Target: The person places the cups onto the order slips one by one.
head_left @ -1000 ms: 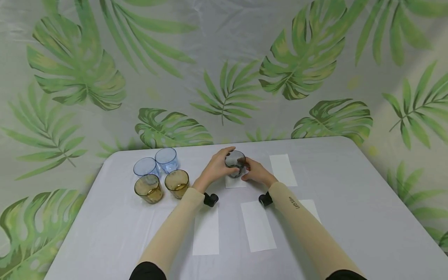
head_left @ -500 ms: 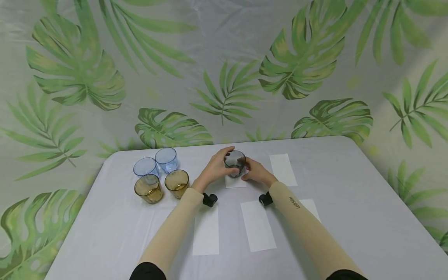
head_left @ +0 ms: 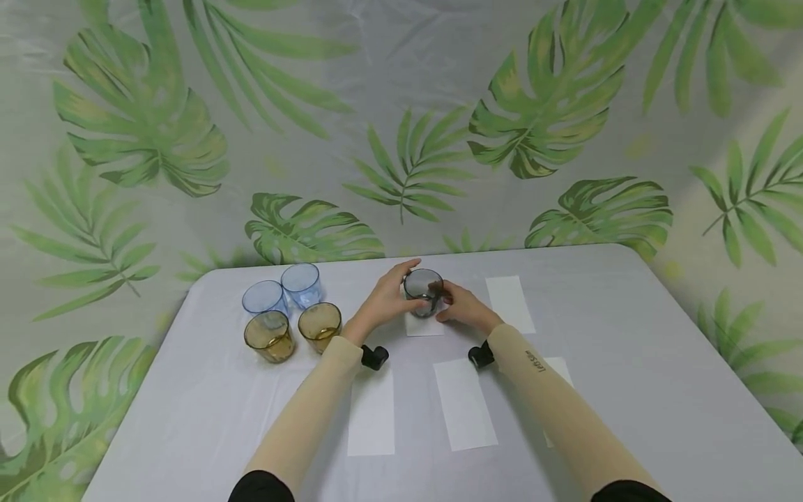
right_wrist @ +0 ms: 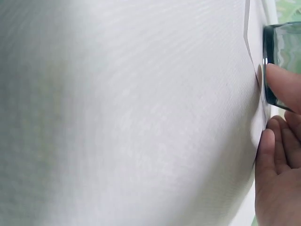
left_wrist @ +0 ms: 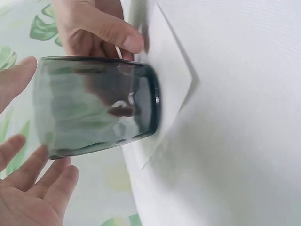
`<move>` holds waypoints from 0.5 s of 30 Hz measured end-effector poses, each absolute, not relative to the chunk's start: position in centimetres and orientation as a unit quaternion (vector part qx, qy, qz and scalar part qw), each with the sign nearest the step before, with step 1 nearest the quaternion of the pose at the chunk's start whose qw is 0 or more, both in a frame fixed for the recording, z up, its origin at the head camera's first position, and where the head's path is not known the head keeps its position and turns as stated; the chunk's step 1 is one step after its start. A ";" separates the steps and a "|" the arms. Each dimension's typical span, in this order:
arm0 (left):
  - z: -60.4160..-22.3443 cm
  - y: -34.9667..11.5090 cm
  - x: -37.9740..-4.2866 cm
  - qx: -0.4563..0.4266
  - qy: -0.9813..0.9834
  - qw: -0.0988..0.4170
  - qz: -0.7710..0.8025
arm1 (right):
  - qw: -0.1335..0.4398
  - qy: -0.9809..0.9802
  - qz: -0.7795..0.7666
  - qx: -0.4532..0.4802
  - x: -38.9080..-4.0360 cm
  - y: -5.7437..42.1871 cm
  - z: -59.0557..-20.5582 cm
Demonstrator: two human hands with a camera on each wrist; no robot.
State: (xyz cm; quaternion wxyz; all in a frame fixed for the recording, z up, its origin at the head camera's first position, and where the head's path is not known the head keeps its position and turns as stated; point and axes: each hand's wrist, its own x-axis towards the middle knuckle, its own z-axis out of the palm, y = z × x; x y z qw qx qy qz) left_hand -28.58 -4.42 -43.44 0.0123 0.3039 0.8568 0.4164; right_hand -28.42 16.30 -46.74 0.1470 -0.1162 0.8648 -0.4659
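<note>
A grey tinted glass tumbler [head_left: 424,286] stands upright with its base over a white paper card [head_left: 426,328] at the back middle of the table. My left hand [head_left: 387,296] spans its rim from the left. In the left wrist view, the thumb shows just short of the rim of the tumbler [left_wrist: 101,106], and relaxed fingertips [left_wrist: 61,174] lie right at its opposite side. My right hand [head_left: 467,307] is low at the tumbler's right side. The right wrist view shows its thumb [right_wrist: 282,84] overlapping the tumbler's base, the other fingers loosely extended by the tabletop.
Two blue glasses [head_left: 263,298] and two amber glasses [head_left: 270,338] stand grouped to the left. More white cards lie around: one back right [head_left: 510,305], one front left [head_left: 371,418] and one front middle [head_left: 465,406]. Another card [head_left: 558,369] is partly under the right forearm. A leaf-patterned cloth hangs behind.
The tumbler stays nearly in place over the card. My left hand has eased slightly leftward from it, and my right forearm has shifted a little right. The head view has moved slightly.
</note>
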 end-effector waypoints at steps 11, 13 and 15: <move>-42.2 -6.5 -27.4 0.318 0.840 0.007 0.440 | 0.140 0.841 -0.509 -0.119 -28.4 16.4 -46.9; -42.0 -6.8 -27.1 0.317 0.839 0.007 0.441 | 0.139 0.836 -0.516 -0.126 -28.4 16.6 -47.0; -41.8 -7.2 -26.9 0.318 0.838 0.001 0.443 | 0.134 0.832 -0.522 -0.130 -28.5 16.9 -46.9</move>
